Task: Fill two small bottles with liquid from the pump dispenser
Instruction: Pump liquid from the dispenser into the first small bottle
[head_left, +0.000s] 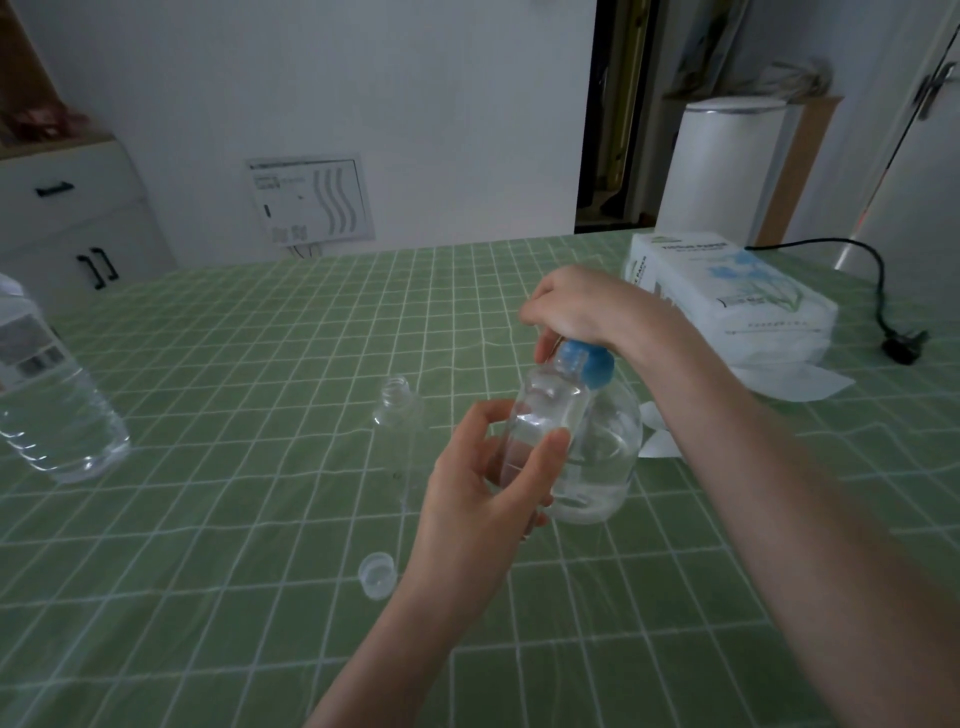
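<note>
My left hand (483, 483) grips a small clear bottle (545, 415) and holds it tilted up against the blue spout of the pump dispenser (608, 457), a round clear bottle with liquid in its lower part. My right hand (576, 312) lies curled over the dispenser's blue pump head (592, 366), pressing on top of it. A second small clear bottle (399, 410) stands uncapped and upright on the table, left of the dispenser. A clear cap (377, 574) lies on the cloth nearer to me.
A green checked cloth (234, 519) covers the table. A large water bottle (47, 395) stands at the left edge. A white tissue pack (727, 296) with loose tissues lies at the back right, beside a black cable and plug (901, 345).
</note>
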